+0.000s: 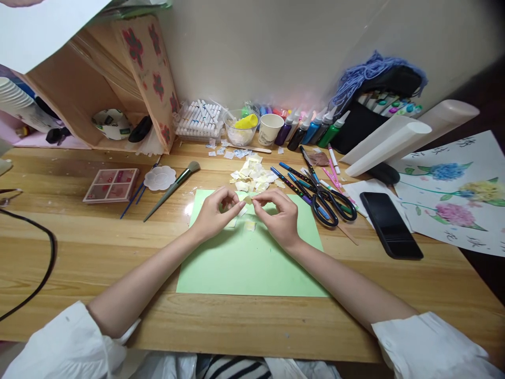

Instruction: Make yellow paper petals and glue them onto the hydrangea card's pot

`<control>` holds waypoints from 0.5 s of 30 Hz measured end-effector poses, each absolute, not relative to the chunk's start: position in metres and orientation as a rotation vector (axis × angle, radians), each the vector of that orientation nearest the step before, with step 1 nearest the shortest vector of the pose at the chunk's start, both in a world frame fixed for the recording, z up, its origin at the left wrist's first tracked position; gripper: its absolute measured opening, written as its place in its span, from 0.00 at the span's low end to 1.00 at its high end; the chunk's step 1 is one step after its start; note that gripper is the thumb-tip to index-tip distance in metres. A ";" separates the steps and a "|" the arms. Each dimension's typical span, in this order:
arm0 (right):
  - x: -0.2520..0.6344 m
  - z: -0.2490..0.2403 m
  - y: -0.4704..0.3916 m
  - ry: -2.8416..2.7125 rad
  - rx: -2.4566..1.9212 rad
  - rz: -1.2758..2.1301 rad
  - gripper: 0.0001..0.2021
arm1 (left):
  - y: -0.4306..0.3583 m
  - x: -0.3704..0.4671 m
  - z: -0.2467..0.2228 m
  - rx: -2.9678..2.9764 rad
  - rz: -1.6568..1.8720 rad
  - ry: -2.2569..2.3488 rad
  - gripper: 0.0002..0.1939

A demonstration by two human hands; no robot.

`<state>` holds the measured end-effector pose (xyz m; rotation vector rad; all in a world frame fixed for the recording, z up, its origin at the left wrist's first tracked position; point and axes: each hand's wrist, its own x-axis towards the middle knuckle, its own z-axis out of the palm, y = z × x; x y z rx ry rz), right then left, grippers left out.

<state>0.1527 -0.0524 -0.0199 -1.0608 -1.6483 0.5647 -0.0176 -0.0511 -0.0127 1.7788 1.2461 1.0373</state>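
Over the upper part of a light green sheet (pixel 252 268), I see the left hand (pixel 215 213) and the right hand (pixel 280 216) facing each other, their fingertips nearly meeting. Each hand is curled, with thumb and forefinger brought close together, and between them they pinch a small yellowish scrap (pixel 248 200); its outline is mostly hidden from me by the fingers. Just below the fingertips, a pale yellow piece (pixel 250 226) lies on the sheet, and I make out another bit (pixel 232 223) beside the left hand, partly covered by it. Beyond the hands, I find a loose pile (pixel 253 173) of cream and yellow torn paper on the wooden table (pixel 276 326), near the far edge of the sheet. To the right of the pile, black scissors (pixel 317 186) rest across several pens (pixel 294 184), and farther right I see a dark phone (pixel 390 225) lying partly on white paper. On my left, a brush (pixel 173 189) lies slanted next to a flower-shaped palette (pixel 160 178). Along the wall stand a clear bowl (pixel 240 138), a paper cup (pixel 270 130) and a row of paint bottles (pixel 311 129) with pointed tips.
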 end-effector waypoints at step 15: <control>0.152 -0.024 -0.053 -1.792 -0.978 0.371 0.10 | -0.051 -0.017 -0.020 1.606 1.024 1.171 0.11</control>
